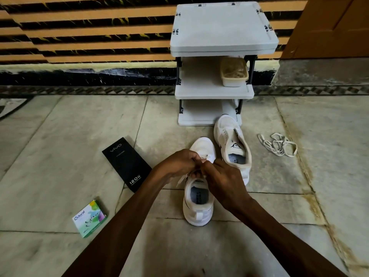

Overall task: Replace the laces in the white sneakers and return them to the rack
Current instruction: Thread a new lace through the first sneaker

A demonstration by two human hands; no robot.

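Two white sneakers stand on the floor in front of the white shoe rack [214,92]. The near sneaker [198,204] points away from me. Over its tongue, my left hand [177,162] and my right hand [221,178] meet, each pinching the white lace [180,179]; one lace end hangs down the shoe's left side. The far sneaker [232,144] has no lace in it and its toe touches the rack's bottom shelf. A loose tangled lace [278,144] lies on the floor to the right.
A beige lidded container [234,71] sits on the rack's middle shelf. A black Vivo box [126,163] and a small green Odonil box [89,217] lie on the floor to the left. A striped wall stands behind the rack, a wooden door [327,27] at the right.
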